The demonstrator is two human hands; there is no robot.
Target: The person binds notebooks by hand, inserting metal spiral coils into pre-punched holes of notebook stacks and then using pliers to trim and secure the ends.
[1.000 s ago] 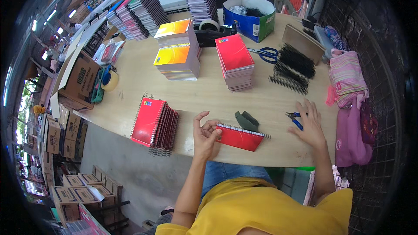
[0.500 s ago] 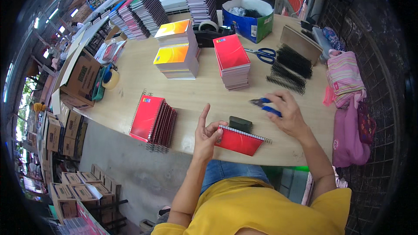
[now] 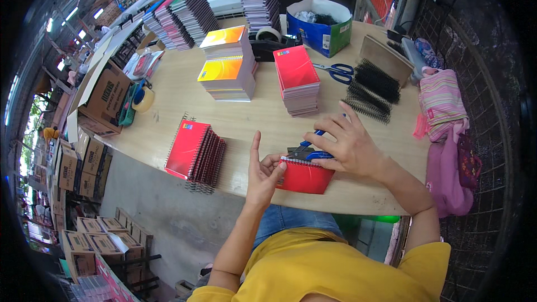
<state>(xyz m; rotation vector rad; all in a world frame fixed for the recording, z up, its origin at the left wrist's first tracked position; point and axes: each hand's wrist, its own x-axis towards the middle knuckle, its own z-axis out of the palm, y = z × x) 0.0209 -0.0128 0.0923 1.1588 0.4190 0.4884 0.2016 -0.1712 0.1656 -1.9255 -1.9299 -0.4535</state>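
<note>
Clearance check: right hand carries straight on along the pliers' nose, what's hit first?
Probably the wire coil on the red notebook, at or very near the tip of the pliers; just beyond, the left hand. Depth is unclear.

Red spiral notebook (image 3: 305, 178), blue-handled pliers (image 3: 321, 155), pale tan desk (image 3: 263, 120)
One notebook stack (image 3: 187, 148) is red, another stack (image 3: 295, 68) red above whitish page edges, a third stack (image 3: 221, 70) yellow and orange. The scissors (image 3: 340, 71) have dark blue handles, the wire coils (image 3: 377, 81) are black, the carton (image 3: 331, 40) blue and green, the pouch (image 3: 444, 98) striped pink, the shirt (image 3: 324, 265) yellow, the jeans (image 3: 296, 222) blue.
</note>
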